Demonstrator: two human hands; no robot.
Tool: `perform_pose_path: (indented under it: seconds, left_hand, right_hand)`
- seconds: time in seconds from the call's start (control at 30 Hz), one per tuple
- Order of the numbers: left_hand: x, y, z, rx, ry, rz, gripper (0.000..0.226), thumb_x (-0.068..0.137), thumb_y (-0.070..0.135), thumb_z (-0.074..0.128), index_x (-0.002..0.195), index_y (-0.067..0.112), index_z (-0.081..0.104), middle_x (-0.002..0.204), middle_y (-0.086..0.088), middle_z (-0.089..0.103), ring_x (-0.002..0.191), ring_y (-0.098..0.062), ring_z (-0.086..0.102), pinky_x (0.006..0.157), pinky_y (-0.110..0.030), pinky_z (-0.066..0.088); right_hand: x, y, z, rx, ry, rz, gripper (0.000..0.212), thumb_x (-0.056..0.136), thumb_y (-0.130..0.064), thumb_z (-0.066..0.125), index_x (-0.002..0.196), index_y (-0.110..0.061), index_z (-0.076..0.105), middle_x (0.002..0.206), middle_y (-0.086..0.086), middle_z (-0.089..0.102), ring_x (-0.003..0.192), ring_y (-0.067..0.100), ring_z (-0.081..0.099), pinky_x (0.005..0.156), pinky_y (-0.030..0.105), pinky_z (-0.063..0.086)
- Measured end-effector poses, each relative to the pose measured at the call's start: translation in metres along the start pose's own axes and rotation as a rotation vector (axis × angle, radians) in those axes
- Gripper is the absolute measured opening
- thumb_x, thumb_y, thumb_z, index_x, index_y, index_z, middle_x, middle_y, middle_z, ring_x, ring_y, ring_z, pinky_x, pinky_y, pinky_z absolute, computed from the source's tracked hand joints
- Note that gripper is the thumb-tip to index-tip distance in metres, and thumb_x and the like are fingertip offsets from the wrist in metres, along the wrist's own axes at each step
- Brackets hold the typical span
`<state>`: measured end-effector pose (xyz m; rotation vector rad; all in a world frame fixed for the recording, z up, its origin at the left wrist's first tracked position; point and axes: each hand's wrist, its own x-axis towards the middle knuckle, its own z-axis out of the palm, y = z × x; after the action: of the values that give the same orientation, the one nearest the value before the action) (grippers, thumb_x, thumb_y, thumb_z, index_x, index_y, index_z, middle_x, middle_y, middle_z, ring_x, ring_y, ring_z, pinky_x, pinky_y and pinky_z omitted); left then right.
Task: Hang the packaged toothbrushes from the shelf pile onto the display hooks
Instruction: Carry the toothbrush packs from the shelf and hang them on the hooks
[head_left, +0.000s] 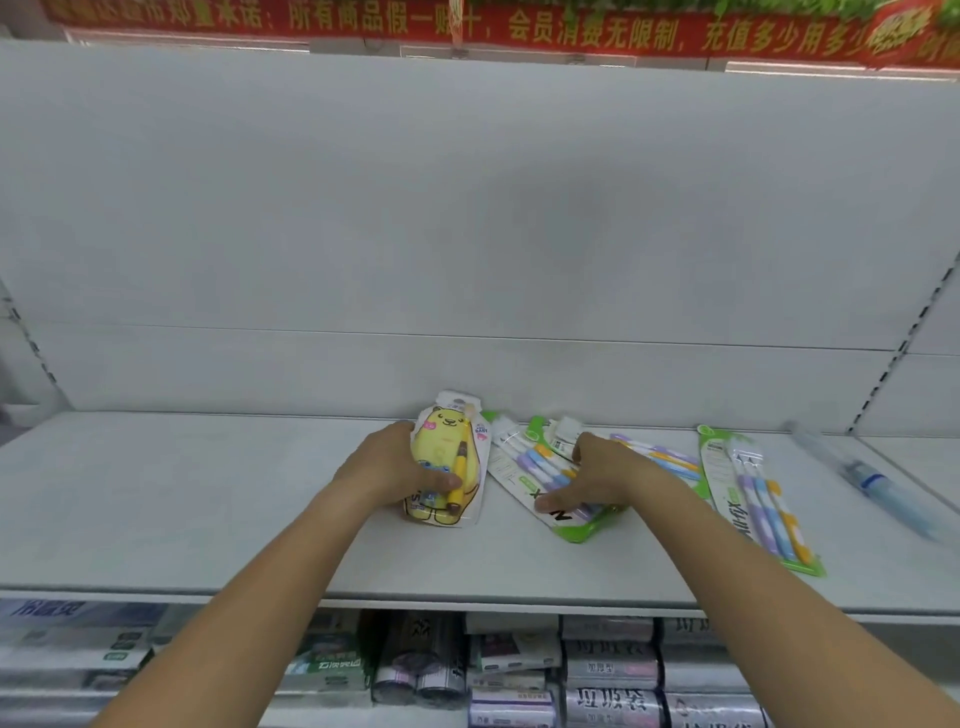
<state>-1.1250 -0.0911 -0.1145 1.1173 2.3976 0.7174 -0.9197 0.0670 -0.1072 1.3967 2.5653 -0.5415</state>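
Note:
A yellow bear-shaped children's toothbrush pack (452, 447) lies on the white shelf (208, 499). My left hand (392, 462) grips it from the left, thumb across its front. To its right lies a pile of green-edged multi-brush packs (524, 467). My right hand (592, 475) rests on that pile with fingers spread over the top pack and thumb near its lower part. Another green toothbrush pack (753, 493) lies alone farther right. No display hooks are visible on the plain white back panel (467, 208).
A clear plastic-wrapped blue item (867, 480) lies at the shelf's right end. Slotted uprights (904, 353) run up the right side. Below the shelf edge, boxes and rolls of goods (519, 670) fill the lower shelf. A red banner (467, 26) hangs along the top.

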Motion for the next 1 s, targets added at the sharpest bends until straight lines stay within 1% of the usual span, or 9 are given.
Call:
perform_pose_path:
  seconds: [0.1,0.2,0.3,0.37,0.5,0.57,0.73,0.9,1.0]
  left_hand:
    - [0.004,-0.009,-0.003,-0.322,-0.027,0.018,0.044,0.071,0.032,0.093,0.102,0.028,0.063,0.099,0.007,0.072,0.092,-0.016,0.071,0.078,-0.029,0.058]
    - [0.0,-0.018,-0.007,-0.458,-0.027,0.001,0.038,0.083,0.034,0.083,0.112,0.023,0.06,0.101,0.001,0.071,0.084,-0.013,0.069,0.058,-0.023,0.05]
    - [-0.003,-0.032,-0.008,-0.569,-0.033,-0.031,0.038,0.088,0.035,0.079,0.117,0.023,0.059,0.109,-0.004,0.073,0.093,-0.022,0.073,0.071,-0.033,0.058]
    - [-0.008,-0.041,-0.011,-0.673,-0.033,-0.047,0.034,0.091,0.029,0.077,0.119,0.021,0.06,0.109,-0.006,0.075,0.091,-0.025,0.075,0.07,-0.034,0.058]
    - [-0.022,-0.062,-0.024,-0.844,0.006,-0.051,0.028,0.095,0.023,0.071,0.12,0.021,0.059,0.105,-0.006,0.077,0.085,-0.027,0.076,0.059,-0.03,0.056]
    - [-0.029,-0.075,-0.032,-0.907,0.05,-0.046,0.027,0.096,0.024,0.07,0.121,0.021,0.059,0.106,-0.006,0.078,0.084,-0.026,0.076,0.056,-0.029,0.055]
    - [-0.046,-0.108,-0.046,-1.006,0.128,-0.052,0.028,0.096,0.021,0.069,0.122,0.018,0.059,0.105,-0.008,0.078,0.088,-0.027,0.076,0.067,-0.035,0.057]
    - [-0.07,-0.143,-0.06,-1.008,0.249,-0.008,0.042,0.087,0.022,0.078,0.124,0.024,0.058,0.102,-0.008,0.079,0.092,-0.029,0.077,0.084,-0.047,0.06]
    - [-0.095,-0.161,-0.066,-1.038,0.327,0.008,0.083,0.049,0.054,0.097,0.12,0.029,0.06,0.103,-0.009,0.079,0.093,-0.031,0.076,0.083,-0.047,0.059]
  right_hand:
    - [0.0,0.009,-0.002,0.231,0.051,-0.01,0.09,0.065,-0.067,0.082,0.132,-0.019,0.045,0.112,-0.005,0.056,0.096,0.016,0.056,0.071,0.028,0.044]
    - [0.003,0.013,0.006,0.496,0.074,-0.023,0.069,0.071,-0.061,0.082,0.12,-0.02,0.056,0.104,-0.001,0.06,0.077,0.013,0.055,0.058,0.025,0.041]
    - [0.004,0.016,0.016,0.633,0.044,0.014,0.059,0.081,-0.052,0.078,0.125,-0.021,0.056,0.118,0.0,0.061,0.093,0.018,0.063,0.069,0.029,0.052]
    - [0.002,0.016,0.018,0.806,-0.013,0.043,0.054,0.085,-0.042,0.078,0.129,-0.018,0.056,0.12,0.003,0.066,0.1,0.021,0.068,0.077,0.033,0.059]
    - [-0.009,0.004,0.019,1.126,-0.073,0.02,0.04,0.094,-0.022,0.071,0.129,-0.006,0.058,0.105,0.01,0.074,0.078,0.019,0.071,0.059,0.029,0.057]
    - [-0.014,-0.005,0.022,1.27,-0.111,0.004,0.029,0.097,-0.016,0.065,0.123,-0.002,0.064,0.098,0.012,0.077,0.072,0.02,0.072,0.058,0.029,0.058]
    - [-0.022,-0.04,0.031,1.555,-0.174,-0.018,0.02,0.094,-0.015,0.066,0.111,-0.005,0.071,0.097,0.013,0.078,0.07,0.021,0.075,0.059,0.031,0.061]
    - [-0.032,-0.078,0.048,1.463,-0.108,-0.229,0.04,0.083,-0.011,0.075,0.122,-0.01,0.065,0.11,0.013,0.076,0.089,0.028,0.075,0.07,0.036,0.063]
    - [-0.041,-0.1,0.059,1.426,-0.067,-0.347,0.062,0.063,-0.019,0.083,0.122,-0.014,0.064,0.109,0.014,0.076,0.091,0.026,0.075,0.073,0.035,0.062]
